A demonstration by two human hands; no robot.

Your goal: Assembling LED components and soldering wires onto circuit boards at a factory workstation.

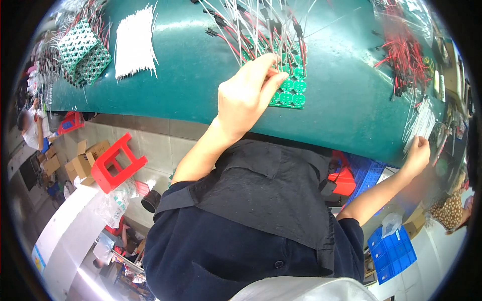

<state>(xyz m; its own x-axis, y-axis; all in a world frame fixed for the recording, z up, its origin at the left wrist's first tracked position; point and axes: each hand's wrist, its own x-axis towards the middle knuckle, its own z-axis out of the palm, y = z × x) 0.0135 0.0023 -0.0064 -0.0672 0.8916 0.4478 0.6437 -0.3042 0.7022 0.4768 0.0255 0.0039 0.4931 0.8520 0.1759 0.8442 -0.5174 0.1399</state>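
My left hand (246, 95) is closed in a pinch over a panel of small green circuit boards (286, 99). Its fingertips touch the base of the wires and ties there, and what lies between them is too small to tell. Red and black wires (301, 42) with black connectors and thin white cable ties (256, 35) stand up from the panel. Far to the right, my right hand (417, 155) has thumb and fingers pressed together at the near end of a loose bundle of white cable ties (422, 120). Whatever it pinches is hidden.
On the green tabletop (170, 95), a stack of white cable ties (134, 42) and wired circuit panels (83, 50) lie at the left. A heap of red wires (404, 60) is at the right. Behind the table edge stand a red stool (118, 163) and a blue crate (392, 253).
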